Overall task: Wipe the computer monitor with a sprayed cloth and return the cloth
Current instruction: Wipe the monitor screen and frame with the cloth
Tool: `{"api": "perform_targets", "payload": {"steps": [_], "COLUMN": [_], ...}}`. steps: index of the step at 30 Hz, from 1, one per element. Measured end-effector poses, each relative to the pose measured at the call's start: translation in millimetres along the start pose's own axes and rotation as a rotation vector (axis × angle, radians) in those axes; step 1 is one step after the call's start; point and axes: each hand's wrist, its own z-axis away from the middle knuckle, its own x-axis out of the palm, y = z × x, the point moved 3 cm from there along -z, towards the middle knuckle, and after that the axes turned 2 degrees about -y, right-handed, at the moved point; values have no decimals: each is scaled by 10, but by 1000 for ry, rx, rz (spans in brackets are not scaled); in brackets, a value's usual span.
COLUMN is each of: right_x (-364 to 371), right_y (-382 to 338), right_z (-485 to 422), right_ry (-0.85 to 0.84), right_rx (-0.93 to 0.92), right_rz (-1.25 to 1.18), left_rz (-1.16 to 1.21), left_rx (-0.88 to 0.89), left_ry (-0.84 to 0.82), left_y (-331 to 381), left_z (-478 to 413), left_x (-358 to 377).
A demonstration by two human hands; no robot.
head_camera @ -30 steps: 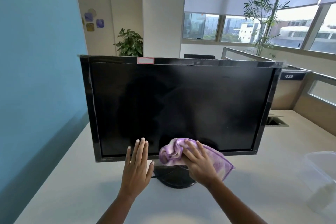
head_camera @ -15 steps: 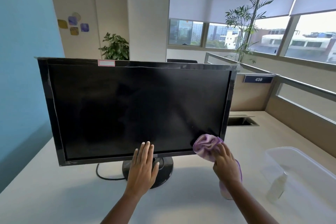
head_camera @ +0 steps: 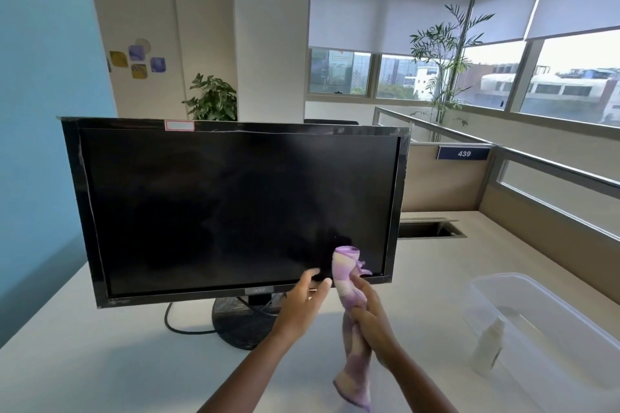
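Computer monitor (head_camera: pixel 235 208) stands on a round black base (head_camera: pixel 246 323) on the pale worktop (head_camera: pixel 100 362), screen dark, facing the camera. A white label with a red border (head_camera: pixel 179 125) sits on the top bezel, left of centre. A black cable (head_camera: pixel 181 322) loops on the worktop from behind the base to its left.

Right hand (head_camera: pixel 372 318): grip closed around a purple-and-cream cloth (head_camera: pixel 349 285), held bunched and roughly vertical. The upper end of the cloth rises above the fingers in front of the lower right corner of the screen; whether it touches the glass cannot be told. The lower end hangs below the hand, over the worktop near the bottom edge of the view.

Left hand (head_camera: pixel 302 302): grip open, fingers spread and extended, empty, in front of the lower bezel right of centre. Its fingertips lie just beside the cloth; contact with bezel or cloth cannot be told.

To the right on the worktop, a clear plastic bin (head_camera: pixel 570 362) holds a small white spray bottle (head_camera: pixel 488 345), standing upright near its left wall. The bin is well apart from the monitor.

Behind: a cable cut-out (head_camera: pixel 429 228) in the worktop to the right of the screen, a partition with a blue plate reading 439 (head_camera: pixel 463 153), two potted plants, windows with blinds half drawn, a blue wall on the left.
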Motion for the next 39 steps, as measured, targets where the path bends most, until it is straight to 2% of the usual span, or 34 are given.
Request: {"api": "perform_targets", "payload": {"steps": [3, 7, 12, 15, 17, 24, 28, 30, 33, 39], "right_x": [166, 226, -4, -84, -100, -120, -86, -70, -30, -75], "right_y": [-90, -180, -321, -399, -441, -629, -758, -850, -991, -1023], "right_z": [73, 149, 32, -38, -71, -84, -87, -93, -112, -255], "right_ry": [-55, -131, 85, 85, 88, 311, 344, 304, 239, 358], "right_rx": [-127, -263, -252, -184, -183, -332, -414, -445, -428, -291], "right_rz": [126, 146, -34, -126, -100, 128, 186, 164, 91, 58], "left_rz": [179, 268, 262, 281, 287, 261, 258, 251, 319, 495], "left_rx": [-37, -3, 22, -12, -43, -31, 1, 18, 40, 92], "left_ry": [-20, 94, 163, 197, 205, 212, 207, 217, 159, -115], "left_y": [136, 210, 200, 200, 195, 141, 120, 138, 213, 388], "left_z": [-15, -19, -24, -43, -70, -158, -226, -259, -304, -249], "left_x": [61, -21, -139, -162, -184, -285, -338, -385, -444, -484]}}
